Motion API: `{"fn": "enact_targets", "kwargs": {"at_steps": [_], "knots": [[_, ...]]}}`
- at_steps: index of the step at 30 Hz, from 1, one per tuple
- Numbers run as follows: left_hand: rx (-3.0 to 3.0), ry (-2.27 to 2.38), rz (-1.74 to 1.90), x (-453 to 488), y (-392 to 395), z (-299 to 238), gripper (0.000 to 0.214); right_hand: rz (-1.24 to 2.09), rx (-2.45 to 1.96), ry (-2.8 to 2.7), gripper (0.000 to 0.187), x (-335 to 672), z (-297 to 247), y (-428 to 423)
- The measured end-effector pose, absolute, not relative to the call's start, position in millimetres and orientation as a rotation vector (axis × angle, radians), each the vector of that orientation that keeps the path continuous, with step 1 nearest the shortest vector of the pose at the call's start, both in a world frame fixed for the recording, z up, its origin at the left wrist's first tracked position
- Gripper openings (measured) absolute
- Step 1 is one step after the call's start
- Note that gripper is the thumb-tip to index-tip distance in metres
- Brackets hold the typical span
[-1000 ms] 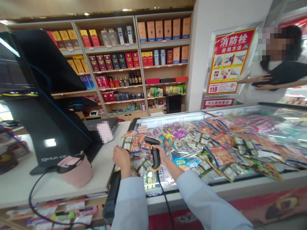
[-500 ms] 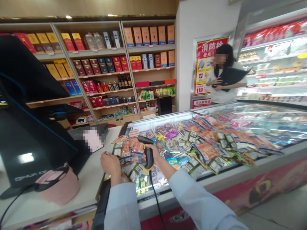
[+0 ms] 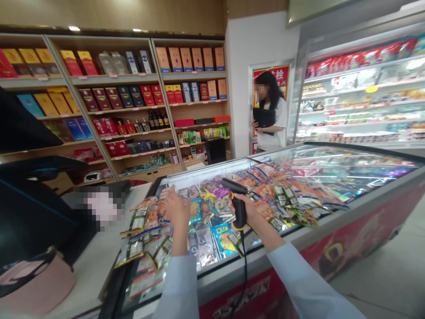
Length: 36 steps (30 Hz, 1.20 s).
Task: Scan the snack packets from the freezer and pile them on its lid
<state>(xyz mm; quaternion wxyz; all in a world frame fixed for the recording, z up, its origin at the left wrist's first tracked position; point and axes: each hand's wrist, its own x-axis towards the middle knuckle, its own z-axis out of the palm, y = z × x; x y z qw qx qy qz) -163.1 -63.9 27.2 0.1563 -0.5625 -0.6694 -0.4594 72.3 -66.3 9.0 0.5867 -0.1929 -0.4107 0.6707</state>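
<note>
My right hand (image 3: 251,212) is wrapped round the grip of a black and yellow handheld barcode scanner (image 3: 239,209), whose cable hangs down over the freezer's front. The scanner is held above the glass top. My left hand (image 3: 178,212) is raised over the left part of the glass, fingers stretched out and apart, with nothing seen in it. Just left of it lies a pile of snack packets (image 3: 138,221) with orange-red and green-silver wrappers. More such packets (image 3: 262,208) are spread over the glass right of the scanner.
A chest freezer (image 3: 318,241) stands before me, colourful packs showing through its glass. At left are a counter (image 3: 96,261), a pink bag (image 3: 36,283) and a dark monitor (image 3: 36,217). Shelves of boxes (image 3: 129,97) stand behind. A person (image 3: 274,119) holds a black folder beside the wall.
My left hand has let go of the packets at the left and moved right over the glass. My right hand has carried the scanner right. The view has turned right; the other person has shifted left.
</note>
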Motion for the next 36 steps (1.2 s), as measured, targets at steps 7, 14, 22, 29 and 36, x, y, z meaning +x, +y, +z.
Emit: {"fn": "enact_targets", "kwargs": {"at_steps": [7,14,22,29,36], "knots": [[-2.166,-1.640,-1.316,-48.5,-29.9,-15.1,0.066,1.485,-0.591,-0.885,0.030,164.9,-6.3,-61.4],[-2.367,-1.864,-1.200,-1.4,0.9,-52.3,0.068,1.392,-0.633,-0.821,0.024,222.0,-29.0,-50.1],[-2.398,-1.980,-1.029,8.6,1.5,-60.1,0.062,1.540,-0.582,-0.846,0.034,230.2,-49.2,-43.1],[-2.510,-1.777,-1.164,11.7,-8.3,-49.4,0.054,1.559,-0.736,-0.906,0.033,236.6,-30.7,-43.1],[-2.502,-1.751,-1.645,15.4,-0.5,-58.8,0.049,1.454,-0.838,-1.158,0.034,237.6,-8.4,-14.9]]}}
